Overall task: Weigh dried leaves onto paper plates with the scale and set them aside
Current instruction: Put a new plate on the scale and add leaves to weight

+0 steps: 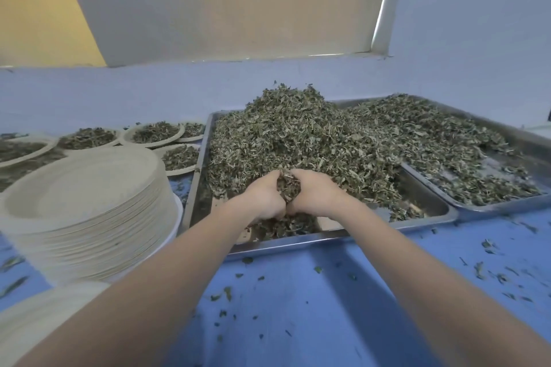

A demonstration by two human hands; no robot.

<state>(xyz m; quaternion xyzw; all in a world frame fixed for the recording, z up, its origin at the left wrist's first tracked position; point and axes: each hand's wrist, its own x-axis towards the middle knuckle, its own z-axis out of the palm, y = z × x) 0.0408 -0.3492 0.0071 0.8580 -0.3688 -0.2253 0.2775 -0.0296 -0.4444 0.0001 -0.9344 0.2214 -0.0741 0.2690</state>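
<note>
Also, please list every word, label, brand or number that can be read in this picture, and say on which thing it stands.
None: no readable text shows in this view.
Plate stack: plain, no print.
Near tray and far tray: bare metal, no marking.
Wall and table: no sign or label.
No scale display is in view, so no number can be read.
</note>
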